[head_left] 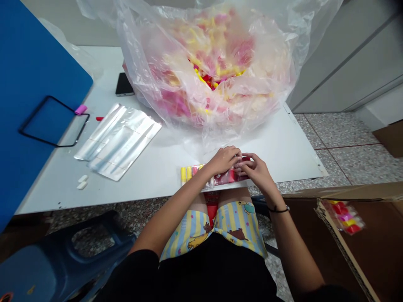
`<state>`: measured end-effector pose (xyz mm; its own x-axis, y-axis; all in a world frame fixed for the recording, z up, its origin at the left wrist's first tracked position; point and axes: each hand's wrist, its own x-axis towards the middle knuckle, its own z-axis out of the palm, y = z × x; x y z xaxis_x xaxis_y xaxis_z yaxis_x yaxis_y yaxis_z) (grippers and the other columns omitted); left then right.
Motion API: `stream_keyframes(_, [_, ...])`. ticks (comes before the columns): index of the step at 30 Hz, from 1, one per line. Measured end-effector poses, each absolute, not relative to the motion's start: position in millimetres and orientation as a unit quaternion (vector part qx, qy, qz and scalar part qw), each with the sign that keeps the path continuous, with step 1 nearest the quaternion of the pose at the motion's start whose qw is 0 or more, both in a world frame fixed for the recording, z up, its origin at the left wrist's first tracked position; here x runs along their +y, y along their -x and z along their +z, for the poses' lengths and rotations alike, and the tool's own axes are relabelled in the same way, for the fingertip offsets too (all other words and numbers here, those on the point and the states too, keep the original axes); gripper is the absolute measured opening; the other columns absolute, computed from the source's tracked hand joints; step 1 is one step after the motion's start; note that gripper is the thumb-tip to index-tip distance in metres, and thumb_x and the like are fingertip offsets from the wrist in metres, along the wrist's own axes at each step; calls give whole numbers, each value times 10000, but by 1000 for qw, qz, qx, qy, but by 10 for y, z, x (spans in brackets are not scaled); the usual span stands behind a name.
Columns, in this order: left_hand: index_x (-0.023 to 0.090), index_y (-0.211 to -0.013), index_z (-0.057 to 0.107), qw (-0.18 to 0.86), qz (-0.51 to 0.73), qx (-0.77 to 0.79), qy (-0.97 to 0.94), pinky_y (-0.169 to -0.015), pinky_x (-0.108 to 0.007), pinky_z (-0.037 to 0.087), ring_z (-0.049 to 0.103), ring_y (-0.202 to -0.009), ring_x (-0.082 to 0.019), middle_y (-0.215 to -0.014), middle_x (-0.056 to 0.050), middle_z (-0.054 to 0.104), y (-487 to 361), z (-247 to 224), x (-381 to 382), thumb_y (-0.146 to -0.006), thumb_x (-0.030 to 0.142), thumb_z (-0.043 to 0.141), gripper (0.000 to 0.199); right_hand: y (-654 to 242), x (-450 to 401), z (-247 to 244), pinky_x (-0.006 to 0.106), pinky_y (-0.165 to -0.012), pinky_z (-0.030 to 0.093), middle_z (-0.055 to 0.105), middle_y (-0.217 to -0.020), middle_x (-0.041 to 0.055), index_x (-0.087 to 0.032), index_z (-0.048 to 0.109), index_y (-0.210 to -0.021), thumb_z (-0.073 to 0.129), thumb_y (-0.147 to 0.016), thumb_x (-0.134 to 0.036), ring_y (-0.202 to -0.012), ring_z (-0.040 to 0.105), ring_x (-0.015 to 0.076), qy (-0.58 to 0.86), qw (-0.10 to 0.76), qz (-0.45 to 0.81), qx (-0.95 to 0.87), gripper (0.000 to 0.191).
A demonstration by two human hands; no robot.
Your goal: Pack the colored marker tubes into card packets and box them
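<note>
A clear plastic bag (201, 54) on the bench (151, 167) is holding a heap of pink, yellow and red pieces (208, 77), and a cardboard box (371, 239) is holding a similar colored strip (343, 217). At the bench's near edge, the left hand (223, 161) and right hand (255, 167) are gripping a row of yellow, pink and red pieces (192, 171).

A white table (163, 176) carries a flat blue board (34, 63) bearing a thin black rectangular frame (33, 114) and a small pink block (81, 110). Nearby lie a black smartphone (124, 84), silver foil pouches (118, 140), two small white pieces (82, 182) and a huge clear plastic bag (204, 71) of pink and yellow items. A brown cardboard box (346, 193) sits on the speckled floor at right, beside a dark blue plastic stool (37, 268) at left.
</note>
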<state>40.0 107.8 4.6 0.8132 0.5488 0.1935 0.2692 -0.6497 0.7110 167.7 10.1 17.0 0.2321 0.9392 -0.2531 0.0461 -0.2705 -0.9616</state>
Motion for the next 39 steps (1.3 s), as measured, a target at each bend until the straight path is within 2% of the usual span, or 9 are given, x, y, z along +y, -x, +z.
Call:
stream_keyframes(2, [174, -876, 576, 364, 209, 227, -879, -805, -297, 415, 537, -862, -170, -905, -34, 577, -391, 47, 1078, -901, 191, 443, 136, -1648, 146, 184, 343, -597, 579, 665, -690, -10, -200, 437, -1094, 678, -678, -423, -611, 667, 187, 613, 439, 523, -397, 530])
stream_keyframes(5, [175, -863, 575, 394, 226, 227, -861, -801, -292, 422, 538, -859, -166, -912, -36, 559, -373, 59, 1081, -894, 189, 443, 137, -1609, 199, 134, 338, -596, 576, 664, -701, -17, -207, 421, -1126, 663, -697, -436, -602, 663, 181, 613, 450, 509, -403, 543])
stream_keyframes(9, [185, -841, 573, 429, 240, 231, -840, -842, -302, 429, 538, -893, -165, -926, -29, 560, -364, 75, 1080, -857, 149, 453, 126, -1600, 214, 47, 361, -698, 579, 661, -746, -9, -203, 408, -1165, 687, -669, -428, -693, 674, 192, 624, 493, 461, -394, 612])
stream_keyframes(14, [170, -886, 576, 456, 288, 267, -799, -843, -316, 439, 544, -881, -165, -904, -39, 578, -377, 75, 1077, -835, 114, 416, 178, -1548, 156, 0, 360, -720, 578, 658, -906, 39, -215, 403, -1181, 693, -653, -382, -818, 664, 210, 627, 527, 419, -392, 624])
stream_keyframes(19, [174, -884, 560, 484, 307, 273, -773, -834, -325, 445, 558, -869, -160, -894, -34, 598, -384, 38, 1087, -818, 87, 393, 200, -1490, 87, -21, 398, -792, 555, 684, -995, 75, -222, 349, -1288, 670, -712, -328, -883, 665, 227, 603, 501, 443, -436, 668])
stream_keyframes(23, [179, -877, 531, 525, 313, 281, -740, -792, -302, 458, 568, -807, -132, -881, -15, 598, -401, -1, 1106, -811, 73, 394, 186, -1499, 67, 13, 423, -932, 491, 671, -1081, 92, -227, 294, -1363, 673, -729, -301, -1058, 620, 245, 563, 484, 463, -485, 742])
stream_keyframes(28, [174, -874, 519, 556, 325, 272, -715, -758, -278, 462, 564, -783, -121, -875, -15, 599, -420, -19, 1122, -826, 90, 407, 148, -1517, 107, 74, 401, -849, 538, 676, -1007, 71, -230, 293, -1335, 633, -756, -344, -904, 677, 223, 566, 513, 450, -462, 681])
stream_keyframes(32, [169, -883, 488, 601, 336, 279, -669, -733, -271, 466, 568, -722, -109, -855, -13, 590, -428, -11, 1135, -822, 107, 433, 103, -1498, 177, 101, 424, -856, 537, 695, -884, 44, -223, 246, -1368, 650, -745, -304, -909, 677, 237, 561, 487, 474, -472, 747])
stream_keyframes(39, [169, -885, 488, 637, 340, 291, -628, -717, -251, 464, 563, -698, -100, -838, -13, 585, -439, 26, 1147, -850, 143, 428, 75, -1508, 217, 29, 433, -845, 541, 674, -958, 72, -241, 179, -1429, 686, -743, -303, -926, 667, 244, 556, 473, 467, -498, 855])
